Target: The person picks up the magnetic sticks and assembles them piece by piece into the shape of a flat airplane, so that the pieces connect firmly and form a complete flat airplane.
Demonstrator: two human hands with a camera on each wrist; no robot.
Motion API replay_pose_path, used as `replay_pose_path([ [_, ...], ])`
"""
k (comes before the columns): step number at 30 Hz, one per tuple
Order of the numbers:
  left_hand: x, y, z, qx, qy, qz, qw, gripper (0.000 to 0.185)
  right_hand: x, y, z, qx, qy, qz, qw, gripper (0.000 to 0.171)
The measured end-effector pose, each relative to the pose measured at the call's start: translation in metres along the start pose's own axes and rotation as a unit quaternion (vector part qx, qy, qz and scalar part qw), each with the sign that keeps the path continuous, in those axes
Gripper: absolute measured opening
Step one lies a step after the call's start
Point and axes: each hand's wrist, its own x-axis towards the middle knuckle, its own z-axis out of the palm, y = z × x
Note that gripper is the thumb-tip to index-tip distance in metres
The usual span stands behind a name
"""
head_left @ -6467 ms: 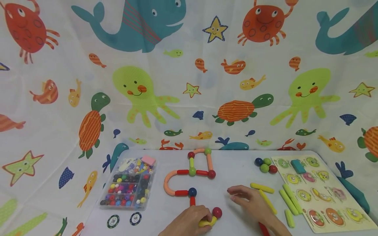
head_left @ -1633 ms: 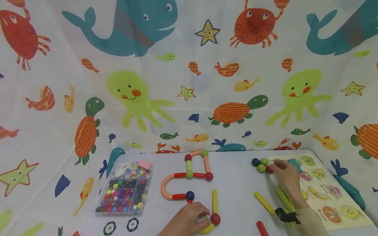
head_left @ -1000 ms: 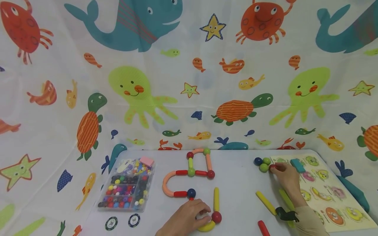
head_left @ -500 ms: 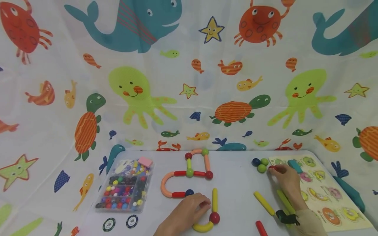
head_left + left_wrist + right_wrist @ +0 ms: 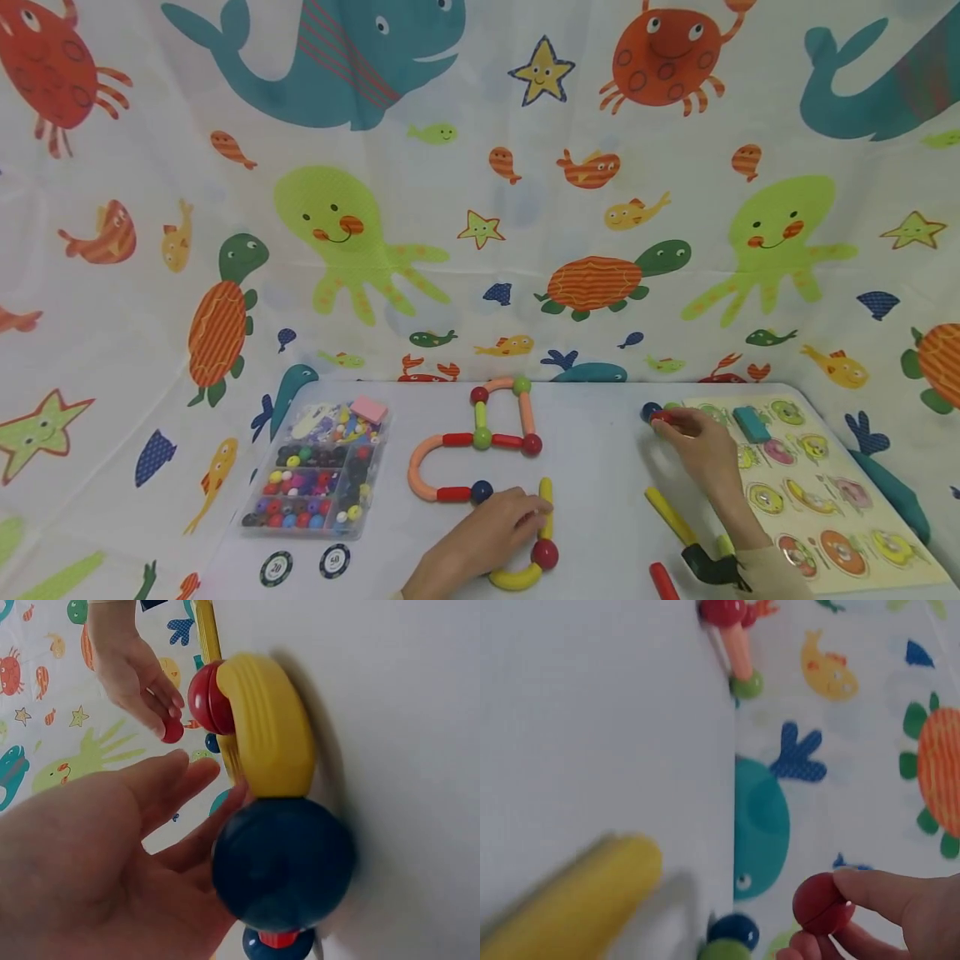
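Observation:
My right hand (image 5: 701, 450) pinches a red ball (image 5: 817, 904) between thumb and fingers, beside the blue ball (image 5: 651, 412) at the back right. My left hand (image 5: 491, 533) is over the near part of a magnetic stick-and-ball chain, its fingers loosely bent and overlapping a straight yellow stick (image 5: 547, 533). That stick runs up from a red ball (image 5: 545, 554), which joins a curved yellow stick (image 5: 516, 578). In the left wrist view the curved stick (image 5: 270, 727) meets a large blue ball (image 5: 285, 862), hidden from the head view by the left hand.
The chain continues back through a blue ball (image 5: 482, 492) and a curved peach stick (image 5: 420, 471). A bead box (image 5: 315, 475) and two chips (image 5: 276, 568) lie left. At right are loose yellow (image 5: 670, 512) and red sticks (image 5: 663, 581) and a picture board (image 5: 825, 500).
The straight yellow stick has joined the near red ball. My right hand has taken a red ball from the cluster and moved left; my left hand has shifted from the curved stick towards the straight one.

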Motion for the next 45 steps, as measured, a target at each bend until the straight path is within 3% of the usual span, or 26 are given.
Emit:
replay_pose_path([
  [9,0.003,0.001,0.004,0.057,-0.030,0.024,0.9976,0.035,-0.017,-0.024,0.045,0.034,-0.075,-0.019,0.996,0.049],
  [20,0.003,0.004,0.005,0.062,-0.027,0.025,0.9974,0.031,-0.034,-0.037,0.098,0.065,-0.127,-0.040,0.989,0.035],
  [28,0.003,0.004,0.005,0.028,-0.029,0.012,0.9991,0.030,-0.043,-0.041,0.112,0.075,-0.176,-0.055,0.980,0.034],
  [37,0.002,0.003,0.003,0.012,-0.028,0.013,0.9995,0.032,-0.047,-0.043,0.114,0.075,-0.188,-0.061,0.977,0.034],
  [40,-0.002,0.002,-0.005,0.025,0.004,0.012,0.9996,0.034,-0.048,-0.043,0.115,0.075,-0.193,-0.062,0.976,0.035],
  [43,-0.010,-0.005,-0.016,0.069,0.072,0.002,0.9950,0.034,-0.048,-0.043,0.116,0.077,-0.201,-0.060,0.975,0.035],
  [45,-0.016,-0.011,-0.023,0.103,0.120,-0.009,0.9873,0.033,-0.048,-0.043,0.117,0.074,-0.204,-0.060,0.974,0.036],
])
